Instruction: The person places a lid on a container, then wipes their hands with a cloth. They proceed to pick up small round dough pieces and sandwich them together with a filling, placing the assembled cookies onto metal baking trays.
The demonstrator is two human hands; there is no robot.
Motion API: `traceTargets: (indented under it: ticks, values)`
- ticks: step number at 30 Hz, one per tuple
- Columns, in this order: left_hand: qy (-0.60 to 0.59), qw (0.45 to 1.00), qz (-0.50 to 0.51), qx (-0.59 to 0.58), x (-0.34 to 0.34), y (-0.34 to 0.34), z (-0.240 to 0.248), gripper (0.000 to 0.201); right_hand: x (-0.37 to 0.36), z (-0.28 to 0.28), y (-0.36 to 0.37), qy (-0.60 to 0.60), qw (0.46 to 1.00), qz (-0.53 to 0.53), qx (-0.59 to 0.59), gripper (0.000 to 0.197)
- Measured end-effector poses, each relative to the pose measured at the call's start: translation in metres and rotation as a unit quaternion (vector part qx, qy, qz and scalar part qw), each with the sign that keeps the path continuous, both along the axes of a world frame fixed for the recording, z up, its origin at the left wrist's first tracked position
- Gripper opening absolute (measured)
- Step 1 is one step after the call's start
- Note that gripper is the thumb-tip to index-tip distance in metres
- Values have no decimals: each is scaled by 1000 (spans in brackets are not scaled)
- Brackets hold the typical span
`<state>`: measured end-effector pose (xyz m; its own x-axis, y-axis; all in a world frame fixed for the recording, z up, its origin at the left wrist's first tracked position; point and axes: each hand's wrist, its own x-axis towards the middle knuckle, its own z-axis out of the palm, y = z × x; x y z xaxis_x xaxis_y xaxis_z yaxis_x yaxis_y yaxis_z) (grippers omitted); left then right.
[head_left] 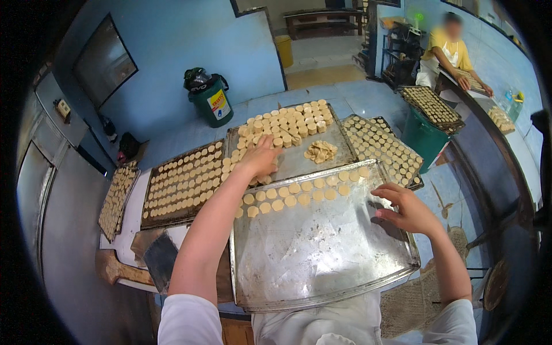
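Observation:
My left hand (261, 157) reaches over the far tray (296, 163), its fingers stretched out among stacks of pale dough rounds (299, 118). What lies under its palm is hidden. A crumpled heap of dough (320, 151) sits on that same tray, to the right of the hand. Right in front of me is a shiny metal baking tray (310, 247), with rows of flat dough rounds (290, 200) along its far side and bare metal nearer me. Above this tray's right edge hovers my right hand (405, 208), fingers apart and holding nothing.
Filled trays stand left (183, 178), far left (118, 198) and right (384, 146). A green bin (211, 103) is by the blue wall. Another tray (432, 106) rests on a green bin (422, 138). At the right-hand table (494, 121), a person (451, 54) in yellow works.

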<state>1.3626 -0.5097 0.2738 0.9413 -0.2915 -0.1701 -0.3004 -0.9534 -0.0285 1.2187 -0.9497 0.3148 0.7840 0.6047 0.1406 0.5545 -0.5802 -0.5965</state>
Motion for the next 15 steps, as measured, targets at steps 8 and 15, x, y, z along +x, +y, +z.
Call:
traceTargets:
  ticks: [8, 15]
  values:
    - [88, 996, -7, -7, 11, 2, 11, 55, -30, 2, 11, 17, 999, 21, 30, 48]
    - [-73, 981, -20, -181, -35, -3, 15, 46, -19, -8, 28, -3, 998, 32, 50, 44]
